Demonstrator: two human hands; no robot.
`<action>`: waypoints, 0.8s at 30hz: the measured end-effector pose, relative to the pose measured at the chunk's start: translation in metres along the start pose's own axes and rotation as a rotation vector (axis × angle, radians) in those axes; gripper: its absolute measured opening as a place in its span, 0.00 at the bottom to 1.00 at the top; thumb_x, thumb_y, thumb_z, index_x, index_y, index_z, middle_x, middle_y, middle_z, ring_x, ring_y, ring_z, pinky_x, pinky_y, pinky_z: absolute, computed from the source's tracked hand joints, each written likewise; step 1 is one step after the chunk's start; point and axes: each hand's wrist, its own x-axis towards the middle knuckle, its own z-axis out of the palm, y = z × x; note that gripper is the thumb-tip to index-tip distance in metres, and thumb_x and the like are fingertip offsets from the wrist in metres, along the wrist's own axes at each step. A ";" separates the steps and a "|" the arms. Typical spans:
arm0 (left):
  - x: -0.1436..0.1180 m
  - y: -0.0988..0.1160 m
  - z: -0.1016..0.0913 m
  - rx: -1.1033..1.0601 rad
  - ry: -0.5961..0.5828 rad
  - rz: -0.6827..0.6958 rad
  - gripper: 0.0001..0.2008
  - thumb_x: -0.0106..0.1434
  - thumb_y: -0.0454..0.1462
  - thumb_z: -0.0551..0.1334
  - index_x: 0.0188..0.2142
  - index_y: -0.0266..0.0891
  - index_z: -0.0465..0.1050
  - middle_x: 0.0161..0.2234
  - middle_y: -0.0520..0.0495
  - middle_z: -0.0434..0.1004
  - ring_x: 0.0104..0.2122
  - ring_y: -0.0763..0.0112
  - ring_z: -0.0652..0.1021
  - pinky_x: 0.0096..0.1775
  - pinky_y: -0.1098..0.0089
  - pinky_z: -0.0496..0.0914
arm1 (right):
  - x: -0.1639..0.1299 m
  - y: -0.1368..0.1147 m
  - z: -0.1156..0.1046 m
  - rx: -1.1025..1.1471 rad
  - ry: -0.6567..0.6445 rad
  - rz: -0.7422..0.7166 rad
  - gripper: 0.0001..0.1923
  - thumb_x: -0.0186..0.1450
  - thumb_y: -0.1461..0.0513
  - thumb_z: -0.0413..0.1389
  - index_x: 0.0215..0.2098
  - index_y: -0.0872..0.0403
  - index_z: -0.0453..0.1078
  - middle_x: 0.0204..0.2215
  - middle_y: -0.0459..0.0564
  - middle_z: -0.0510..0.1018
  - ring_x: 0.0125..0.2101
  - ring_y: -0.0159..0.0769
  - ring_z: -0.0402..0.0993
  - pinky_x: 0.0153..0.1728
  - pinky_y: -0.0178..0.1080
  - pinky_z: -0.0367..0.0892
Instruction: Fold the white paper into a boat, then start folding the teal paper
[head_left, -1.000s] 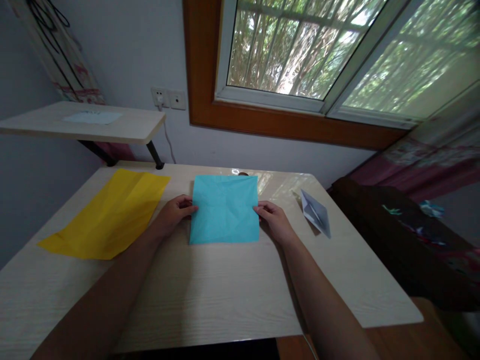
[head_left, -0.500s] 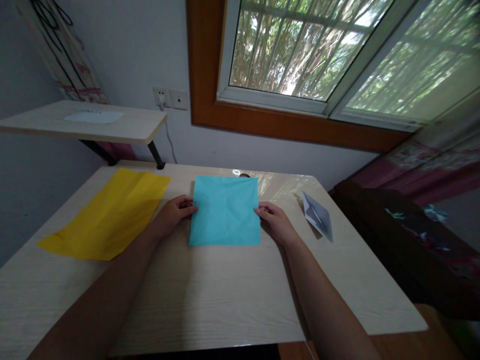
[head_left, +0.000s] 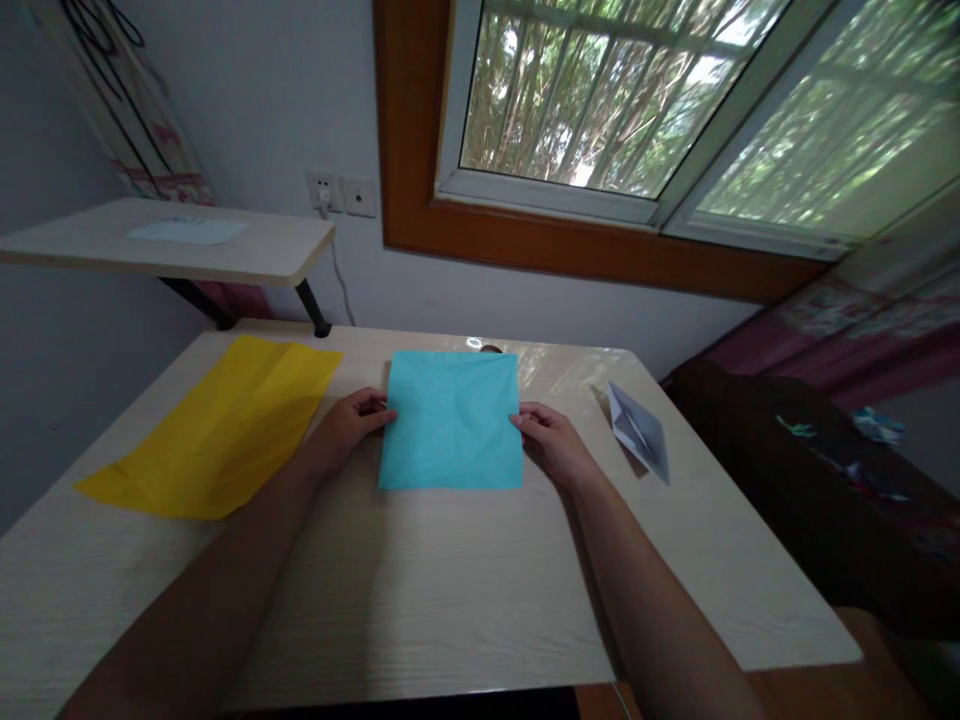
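Observation:
A light blue square of paper lies flat on the pale wooden table, near its far side. My left hand rests at the sheet's left edge with fingertips pinching it. At the right edge my right hand holds the paper the same way. Both forearms reach in from the near edge of the table.
A yellow sheet lies on the left of the table. A folded grey-white paper shape sits at the right. A raised side shelf with a pale sheet stands at the back left. A dark piece of furniture stands beyond the table's right edge.

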 end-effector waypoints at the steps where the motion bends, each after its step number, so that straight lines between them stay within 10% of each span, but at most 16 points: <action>1: 0.000 0.000 0.000 0.005 0.002 0.002 0.15 0.55 0.44 0.71 0.40 0.41 0.74 0.29 0.54 0.73 0.30 0.71 0.73 0.34 0.70 0.68 | 0.000 0.000 0.000 0.004 0.006 0.003 0.15 0.52 0.54 0.72 0.36 0.50 0.80 0.24 0.42 0.72 0.25 0.30 0.66 0.30 0.35 0.62; 24: -0.001 -0.003 0.002 -0.004 0.032 0.043 0.15 0.56 0.44 0.71 0.41 0.41 0.74 0.30 0.54 0.72 0.31 0.70 0.73 0.35 0.70 0.67 | -0.004 0.000 0.003 -0.022 0.031 -0.028 0.14 0.53 0.54 0.71 0.35 0.49 0.80 0.25 0.44 0.74 0.25 0.30 0.66 0.28 0.35 0.63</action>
